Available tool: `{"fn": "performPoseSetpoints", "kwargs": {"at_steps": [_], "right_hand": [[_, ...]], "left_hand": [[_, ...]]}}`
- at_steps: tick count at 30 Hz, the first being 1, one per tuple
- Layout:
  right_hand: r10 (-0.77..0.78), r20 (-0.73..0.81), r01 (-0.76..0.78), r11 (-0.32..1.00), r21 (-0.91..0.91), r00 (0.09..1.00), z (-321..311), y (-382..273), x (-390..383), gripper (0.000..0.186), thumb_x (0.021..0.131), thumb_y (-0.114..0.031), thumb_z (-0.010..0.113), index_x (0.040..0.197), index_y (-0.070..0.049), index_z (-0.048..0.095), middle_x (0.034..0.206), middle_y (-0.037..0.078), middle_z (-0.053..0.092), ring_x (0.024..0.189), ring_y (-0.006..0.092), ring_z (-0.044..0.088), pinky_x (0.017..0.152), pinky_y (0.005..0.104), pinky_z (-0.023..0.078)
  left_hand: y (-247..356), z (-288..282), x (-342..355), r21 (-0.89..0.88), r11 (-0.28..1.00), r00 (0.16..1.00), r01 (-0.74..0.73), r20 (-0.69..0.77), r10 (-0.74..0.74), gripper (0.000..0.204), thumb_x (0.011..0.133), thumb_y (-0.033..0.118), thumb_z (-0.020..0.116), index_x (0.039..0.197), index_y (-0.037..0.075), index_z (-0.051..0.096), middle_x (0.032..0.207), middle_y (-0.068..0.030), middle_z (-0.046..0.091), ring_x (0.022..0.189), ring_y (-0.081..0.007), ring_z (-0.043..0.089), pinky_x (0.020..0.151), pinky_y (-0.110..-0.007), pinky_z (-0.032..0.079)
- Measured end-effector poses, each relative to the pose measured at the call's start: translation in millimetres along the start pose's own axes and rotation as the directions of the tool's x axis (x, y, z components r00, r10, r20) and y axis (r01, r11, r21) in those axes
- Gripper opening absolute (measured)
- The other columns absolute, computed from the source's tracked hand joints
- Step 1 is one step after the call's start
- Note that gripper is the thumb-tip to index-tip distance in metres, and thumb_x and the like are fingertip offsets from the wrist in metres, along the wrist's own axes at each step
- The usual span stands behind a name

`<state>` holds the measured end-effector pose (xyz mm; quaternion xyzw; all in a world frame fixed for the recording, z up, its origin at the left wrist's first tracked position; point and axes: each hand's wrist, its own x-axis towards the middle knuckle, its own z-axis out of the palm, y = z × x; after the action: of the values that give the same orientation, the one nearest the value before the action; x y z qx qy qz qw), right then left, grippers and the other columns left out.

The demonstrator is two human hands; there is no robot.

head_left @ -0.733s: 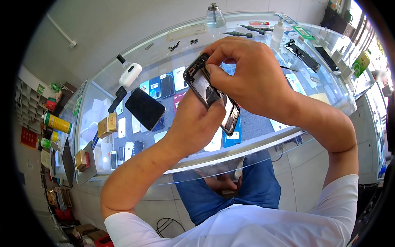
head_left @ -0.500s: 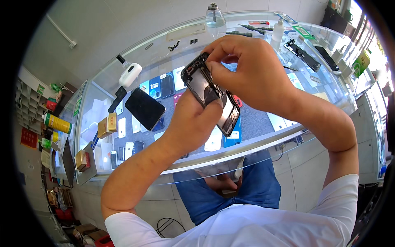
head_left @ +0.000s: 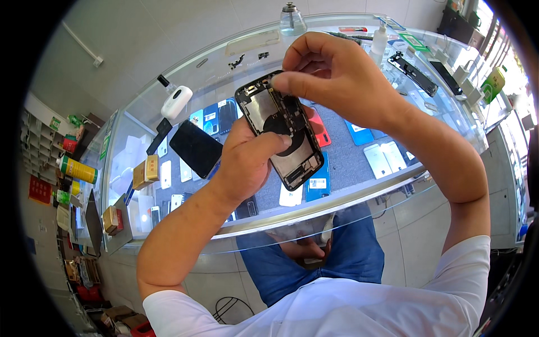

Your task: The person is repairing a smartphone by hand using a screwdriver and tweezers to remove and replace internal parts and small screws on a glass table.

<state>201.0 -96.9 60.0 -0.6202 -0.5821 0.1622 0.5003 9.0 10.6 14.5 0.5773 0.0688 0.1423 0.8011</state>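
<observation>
My left hand (head_left: 245, 163) holds an opened smartphone housing (head_left: 306, 164) above the glass counter, its thumb pressed across the inside and its fingers behind. The housing is tilted, with its metal plates, dark round pad and small parts facing up. At its upper end is my right hand (head_left: 345, 78); the thumb tip reaches over the top corner, while the other fingers are bent and apart from the thumb. I see nothing between them. To the left, a phone screen (head_left: 196, 149) with a black face lies on the counter, beside a small black part (head_left: 159, 136).
Under the glass counter (head_left: 292, 215) lie several phones and cases. On top are a white device (head_left: 177, 102), small boxes (head_left: 146, 172), a glass bottle (head_left: 292, 21) at the back, a white dispenser bottle (head_left: 379, 42), and a phone frame (head_left: 412, 74) with a dark phone (head_left: 445, 77) at right.
The housing has turned so its inside faces up more fully. My right hand has risen and its fingers have come off the edge, leaving the thumb at the top corner.
</observation>
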Motion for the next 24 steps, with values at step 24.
{"fn": "performPoseSetpoints", "kwargs": {"at_steps": [24], "right_hand": [[-0.198,-0.104,0.203,0.978,0.040,0.975,11.4,17.8,3.4,0.026,0.104,-0.013,0.071,0.128,-0.003,0.072,0.110,0.010,0.074,0.090,0.0188,0.075,0.084,0.0335,0.060]], "left_hand": [[7.1,-6.3,-0.4,-0.068,0.998,1.000,0.018,0.017,-0.017,0.078,0.078,0.010,0.058,0.154,-0.006,0.047,0.131,-0.0245,0.069,0.118,-0.0439,0.075,0.105,-0.060,0.063]]}}
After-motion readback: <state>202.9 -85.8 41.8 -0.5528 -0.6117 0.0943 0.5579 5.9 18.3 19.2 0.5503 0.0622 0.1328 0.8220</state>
